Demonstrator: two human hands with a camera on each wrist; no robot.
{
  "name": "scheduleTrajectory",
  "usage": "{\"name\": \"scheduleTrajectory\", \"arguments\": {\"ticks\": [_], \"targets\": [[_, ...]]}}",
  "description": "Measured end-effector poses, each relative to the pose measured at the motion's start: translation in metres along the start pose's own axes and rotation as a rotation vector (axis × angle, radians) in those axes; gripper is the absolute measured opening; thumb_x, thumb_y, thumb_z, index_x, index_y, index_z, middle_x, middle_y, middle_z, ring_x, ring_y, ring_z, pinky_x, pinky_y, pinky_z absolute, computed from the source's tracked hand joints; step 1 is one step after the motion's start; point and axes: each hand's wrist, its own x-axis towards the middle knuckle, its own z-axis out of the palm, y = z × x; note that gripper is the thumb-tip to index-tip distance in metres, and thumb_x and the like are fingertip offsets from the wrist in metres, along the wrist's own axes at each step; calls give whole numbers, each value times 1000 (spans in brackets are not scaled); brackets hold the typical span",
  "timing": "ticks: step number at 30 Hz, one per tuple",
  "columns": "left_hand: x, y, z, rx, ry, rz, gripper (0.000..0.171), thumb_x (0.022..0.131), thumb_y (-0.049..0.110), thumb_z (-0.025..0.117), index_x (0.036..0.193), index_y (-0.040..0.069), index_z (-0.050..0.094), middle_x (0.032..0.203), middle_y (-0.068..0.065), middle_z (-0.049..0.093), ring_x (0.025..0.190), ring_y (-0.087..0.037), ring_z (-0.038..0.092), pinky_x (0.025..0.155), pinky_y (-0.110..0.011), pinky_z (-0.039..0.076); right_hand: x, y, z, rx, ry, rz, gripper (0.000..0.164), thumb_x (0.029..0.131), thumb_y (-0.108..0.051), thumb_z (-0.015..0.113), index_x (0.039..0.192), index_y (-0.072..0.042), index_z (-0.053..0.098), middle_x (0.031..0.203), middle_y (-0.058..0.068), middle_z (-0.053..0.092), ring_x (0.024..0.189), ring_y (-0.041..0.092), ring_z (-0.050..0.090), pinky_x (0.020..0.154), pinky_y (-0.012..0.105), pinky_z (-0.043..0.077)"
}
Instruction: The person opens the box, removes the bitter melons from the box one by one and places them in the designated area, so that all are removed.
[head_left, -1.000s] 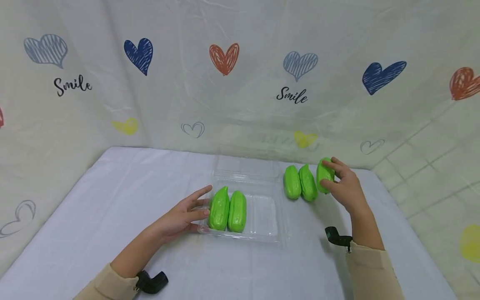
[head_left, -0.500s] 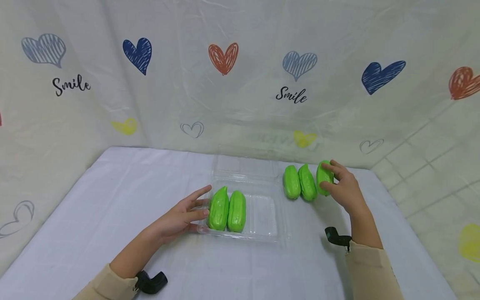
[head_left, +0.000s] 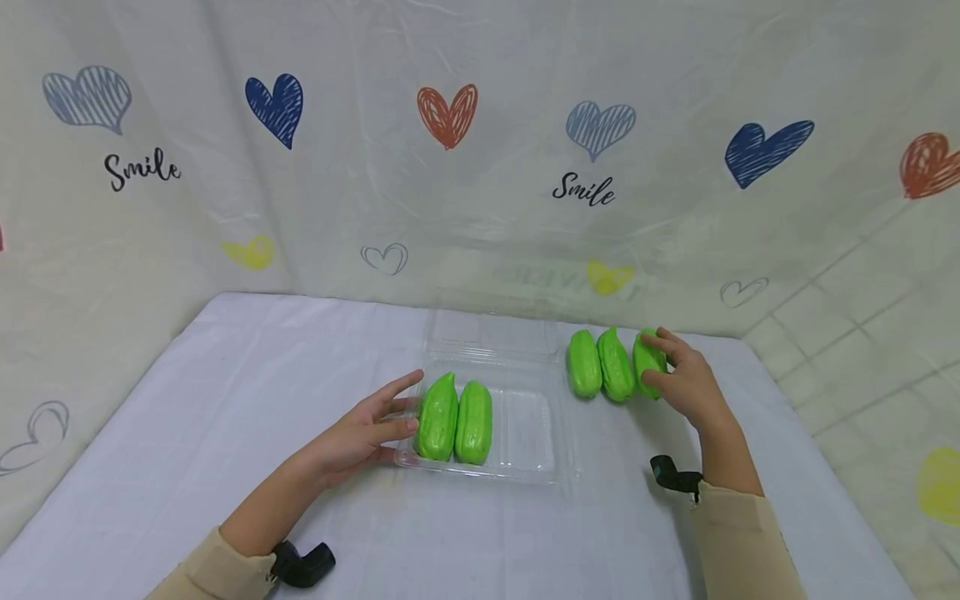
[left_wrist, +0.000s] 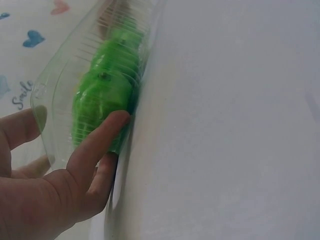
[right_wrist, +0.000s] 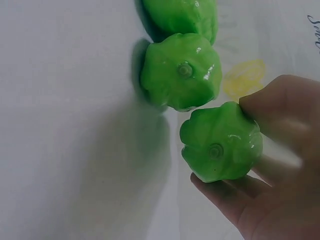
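My right hand (head_left: 690, 377) pinches a green, ridged, gourd-like fruit (head_left: 646, 364) between thumb and fingers. In the right wrist view this held fruit (right_wrist: 222, 145) shows its blunt stem end, near a second fruit (right_wrist: 181, 71). Whether it touches the cloth I cannot tell. Two matching fruits, one smooth-ended (head_left: 584, 364) and one pointed (head_left: 615, 367), lie side by side left of it. At centre, a clear plastic box (head_left: 525, 429) with its lid (head_left: 491, 333) folded back contains two more, a pointed one (head_left: 437, 418) and a rounder one (head_left: 474, 422). My left hand (head_left: 363, 433), fingers spread and fairly straight, touches the box's left end.
A white cloth (head_left: 247, 400) covers the table, which ends at a hanging sheet (head_left: 510, 50) printed with hearts. Black camera mounts sit on both wrists, at the left cuff (head_left: 302, 565) and the right cuff (head_left: 675, 475).
My right hand has brought its fruit slightly down and toward me, beside the two lying fruits. The left hand and the box have stayed in place.
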Motion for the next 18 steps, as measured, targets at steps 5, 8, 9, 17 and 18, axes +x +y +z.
{"name": "scheduleTrajectory", "arguments": {"ticks": [5,8,9,17,18], "targets": [[0,0,0,-1,5,-1,76,100,16,61,160,31,18,161,-18,21,134,-36,45,87,-42,55,2,4,2,-4,5,4,65,88,-5,60,150,-1,42,164,20,18,139,60,25,105,71,31],[0,1,0,-1,8,-1,76,99,16,61,160,31,19,161,-18,22,133,-35,46,87,-42,55,3,7,2,-9,13,7,65,88,-5,60,150,-1,42,164,19,18,139,59,25,105,71,31],[-1,1,0,-1,8,-1,76,100,16,61,160,31,19,161,-18,22,132,-35,46,87,-42,55,3,8,3,-11,14,8,64,88,-5,61,150,-1,42,164,19,18,139,59,25,105,71,31],[0,0,0,-1,5,-4,75,100,16,61,160,31,18,161,-18,21,132,-35,46,87,-42,55,3,10,6,-19,-43,29,67,89,-5,61,152,-2,38,165,19,15,140,59,22,108,71,26],[0,0,0,0,5,-3,76,100,16,61,160,31,18,161,-18,21,132,-35,47,87,-42,55,3,10,6,-20,-52,32,67,89,-5,61,152,-2,38,165,19,15,141,59,22,109,71,26]]}}
